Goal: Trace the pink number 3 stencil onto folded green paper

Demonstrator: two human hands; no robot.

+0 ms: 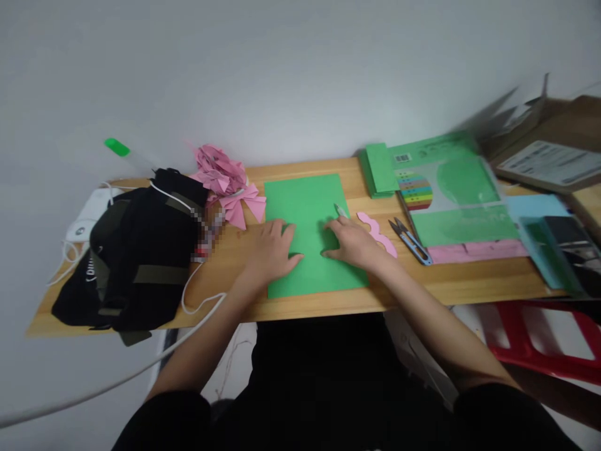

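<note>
A green sheet of paper (307, 207) lies flat on the wooden table (323, 305) in front of me. My left hand (277, 250) rests over the sheet's left edge, fingers apart and holding nothing. On the right side of the sheet lies my right hand (350, 243), its thumb apart from the fingers and nothing held. A pen (340, 210) sits just beyond my right fingertips. Right of that hand are a wavy pink paper piece (375, 233) and small blue-handled scissors (410, 241).
A black bag (141, 263) and pink paper scraps (218, 172) occupy the left. Green folded paper (379, 169), a green paper pack (455, 188) and a cardboard box (554, 147) are at the right. A white cable (117, 377) crosses my left forearm.
</note>
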